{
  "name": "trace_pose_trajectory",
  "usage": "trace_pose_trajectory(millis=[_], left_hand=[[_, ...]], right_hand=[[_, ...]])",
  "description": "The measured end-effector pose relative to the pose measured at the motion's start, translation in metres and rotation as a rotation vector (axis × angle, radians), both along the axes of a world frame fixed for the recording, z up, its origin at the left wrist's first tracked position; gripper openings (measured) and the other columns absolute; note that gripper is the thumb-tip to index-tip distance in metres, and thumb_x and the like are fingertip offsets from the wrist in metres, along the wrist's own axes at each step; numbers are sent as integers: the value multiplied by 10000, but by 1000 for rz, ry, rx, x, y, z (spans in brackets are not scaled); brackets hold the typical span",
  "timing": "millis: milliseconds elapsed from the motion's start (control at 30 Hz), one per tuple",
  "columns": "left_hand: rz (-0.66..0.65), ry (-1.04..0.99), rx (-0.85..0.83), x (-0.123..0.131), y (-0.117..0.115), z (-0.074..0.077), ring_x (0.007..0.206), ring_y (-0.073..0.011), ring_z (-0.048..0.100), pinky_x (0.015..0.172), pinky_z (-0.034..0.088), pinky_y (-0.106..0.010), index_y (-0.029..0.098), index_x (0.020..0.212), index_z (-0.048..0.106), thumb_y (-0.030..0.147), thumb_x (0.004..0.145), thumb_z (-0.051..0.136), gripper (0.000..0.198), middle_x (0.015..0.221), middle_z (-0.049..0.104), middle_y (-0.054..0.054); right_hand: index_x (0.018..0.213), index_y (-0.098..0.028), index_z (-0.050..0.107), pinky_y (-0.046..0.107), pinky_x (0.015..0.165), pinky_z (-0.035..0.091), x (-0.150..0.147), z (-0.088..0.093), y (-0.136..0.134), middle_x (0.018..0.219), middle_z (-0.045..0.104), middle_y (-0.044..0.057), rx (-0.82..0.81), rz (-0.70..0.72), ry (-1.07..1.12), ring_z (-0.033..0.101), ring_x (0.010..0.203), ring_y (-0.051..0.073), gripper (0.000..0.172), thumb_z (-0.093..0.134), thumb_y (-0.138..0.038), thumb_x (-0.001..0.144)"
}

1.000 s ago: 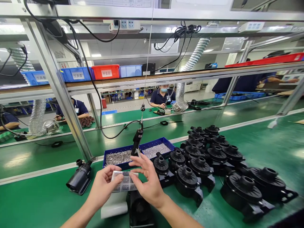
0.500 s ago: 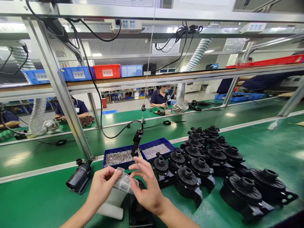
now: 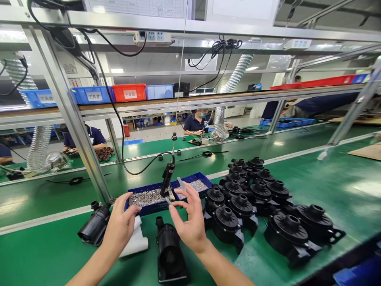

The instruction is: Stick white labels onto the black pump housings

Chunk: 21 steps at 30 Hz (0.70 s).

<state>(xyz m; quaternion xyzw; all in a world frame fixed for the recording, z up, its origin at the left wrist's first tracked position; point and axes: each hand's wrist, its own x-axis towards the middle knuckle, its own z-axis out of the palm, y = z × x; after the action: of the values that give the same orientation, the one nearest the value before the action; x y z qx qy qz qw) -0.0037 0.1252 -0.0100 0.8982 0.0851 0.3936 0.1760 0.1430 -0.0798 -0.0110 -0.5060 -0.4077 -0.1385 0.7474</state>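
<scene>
My left hand (image 3: 120,220) hovers over the bench with thumb and fingers apart, and nothing shows between them. My right hand (image 3: 192,218) pinches a small, clear sheet (image 3: 181,183), seen nearly edge-on; part of it is hidden behind the fingers. Below and between my hands, a black blower unit (image 3: 171,252) with a round housing rests on the green bench. A white roll of paper-like material (image 3: 135,246) lies beside it, under my left hand. Just beyond my hands, a black electric screwdriver (image 3: 168,178) hangs from a cable.
Blue trays of screws (image 3: 149,197) and small metal parts (image 3: 199,185) stand behind my hands. Several black blowers (image 3: 228,222) crowd the right side. Another black unit (image 3: 94,224) lies left, near a metal post (image 3: 71,115). Two co-workers sit across the line.
My hands have moved apart. The clear gridded sheet, earlier between both hands, is now in my right hand only. The view has shifted, and the blower below shows more fully.
</scene>
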Motion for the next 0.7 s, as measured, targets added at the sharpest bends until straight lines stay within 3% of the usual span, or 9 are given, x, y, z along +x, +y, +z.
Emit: trace_pose_trajectory(millis=[33, 67, 133, 200, 300, 367, 433, 567, 700], left_hand=[[-39, 20, -71, -1, -12, -5, 1454, -428, 557, 1197, 466, -707, 294, 1153, 782, 372, 1066, 589, 226, 1517, 609, -158], [-98, 56, -177, -3, -25, -13, 1484, -427, 539, 1220, 455, -709, 327, 1369, 699, 408, 1028, 684, 350, 1566, 579, -159], [-228, 199, -420, -4, -52, -38, 1574, -463, 442, 1250, 426, -725, 365, 1714, 286, 449, 881, 884, 1029, 1704, 436, -198], [-320, 235, -564, -4, -72, -68, 1598, -501, 390, 1260, 396, -748, 320, 1749, 76, 480, 836, 921, 1254, 1731, 354, -264], [-348, 161, -604, 0, -88, -108, 1578, -492, 423, 1257, 412, -732, 303, 1709, 137, 436, 859, 911, 1157, 1706, 343, -275], [-355, 18, -521, 1, -96, -121, 1591, -508, 385, 1241, 425, -736, 289, 1650, 253, 369, 781, 979, 1135, 1690, 329, -267], [-364, -125, -420, -1, -104, -123, 1592, -501, 381, 1221, 452, -719, 279, 1604, 320, 297, 726, 1010, 1117, 1675, 321, -257], [-409, -226, -211, -7, -112, -106, 1487, -383, 548, 1112, 601, -542, 304, 1618, 325, 127, 792, 915, 1031, 1615, 369, -217], [-516, -260, -121, -9, -109, -94, 1506, -375, 528, 1009, 656, -438, 277, 1622, 345, 8, 842, 823, 954, 1622, 357, -242]], right_hand=[[1614, -349, 430, 386, 882, 706, 0, 4, -5, 1582, 484, 176, 6, 5, 60, 640, 1292, 285, 623, 674, -199, 1061], [1606, -344, 430, 374, 878, 704, 0, 7, -11, 1536, 531, 173, 12, 13, 123, 647, 1277, 279, 626, 692, -220, 1051], [1585, -349, 436, 345, 840, 703, -2, 9, -26, 1507, 566, 161, 8, 49, 237, 657, 1263, 273, 642, 731, -257, 1023], [1576, -370, 446, 324, 783, 696, -6, 4, -45, 1570, 530, 153, -34, 113, 320, 656, 1277, 282, 672, 766, -285, 991], [1602, -399, 434, 326, 735, 669, -19, -14, -74, 1642, 477, 151, -140, 243, 422, 633, 1329, 321, 744, 800, -305, 960], [1615, -419, 426, 315, 711, 633, -31, -26, -88, 1677, 440, 138, -178, 310, 515, 600, 1365, 336, 789, 817, -299, 941], [1622, -438, 414, 294, 690, 591, -44, -34, -96, 1714, 389, 110, -181, 348, 612, 559, 1389, 332, 840, 832, -280, 911], [1643, -448, 357, 288, 694, 562, -62, -38, -97, 1750, 303, 81, -177, 365, 684, 496, 1399, 312, 929, 826, -239, 868], [1662, -481, 255, 310, 753, 594, -65, -42, -93, 1777, 228, 66, -235, 392, 663, 458, 1434, 299, 1009, 784, -161, 864]])
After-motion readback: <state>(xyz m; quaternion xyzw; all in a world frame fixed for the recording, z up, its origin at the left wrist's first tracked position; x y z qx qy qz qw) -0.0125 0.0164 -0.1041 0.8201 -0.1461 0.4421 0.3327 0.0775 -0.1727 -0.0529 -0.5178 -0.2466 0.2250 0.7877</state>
